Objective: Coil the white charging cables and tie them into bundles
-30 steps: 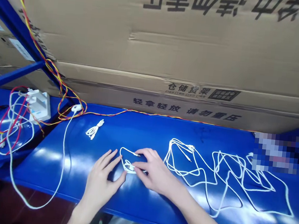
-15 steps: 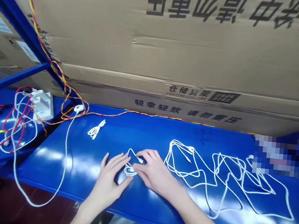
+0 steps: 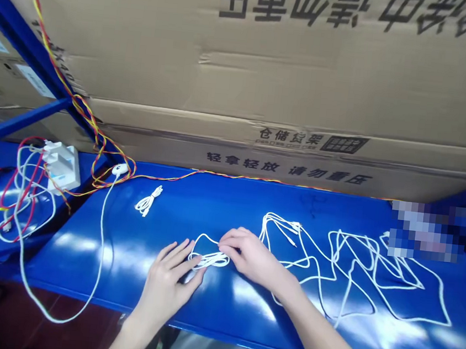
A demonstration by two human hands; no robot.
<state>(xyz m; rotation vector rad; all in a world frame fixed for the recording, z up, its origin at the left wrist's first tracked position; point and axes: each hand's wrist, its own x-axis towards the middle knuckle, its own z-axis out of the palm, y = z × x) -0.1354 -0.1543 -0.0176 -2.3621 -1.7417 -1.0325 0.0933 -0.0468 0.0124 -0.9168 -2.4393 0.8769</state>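
A short white cable (image 3: 209, 257) lies in a small coil on the blue shelf surface (image 3: 221, 206). My left hand (image 3: 168, 279) rests flat beside it, fingers stretched out, fingertips pressing the coil's left end. My right hand (image 3: 251, 257) pinches the cable's upper strand at the coil's right side. Just to the right of this hand, loose white cables (image 3: 352, 265) sprawl in tangled loops over the shelf.
A small bundled white cable (image 3: 148, 201) lies further back on the left. A white charger block (image 3: 64, 165) with red, yellow and white wires sits at far left. Large cardboard boxes (image 3: 268, 73) wall off the back. A long white cord (image 3: 99, 238) hangs over the front edge.
My right hand has shifted right and pulled the short cable's loops out flatter and longer. My left hand stays pressed at the coil's left end.
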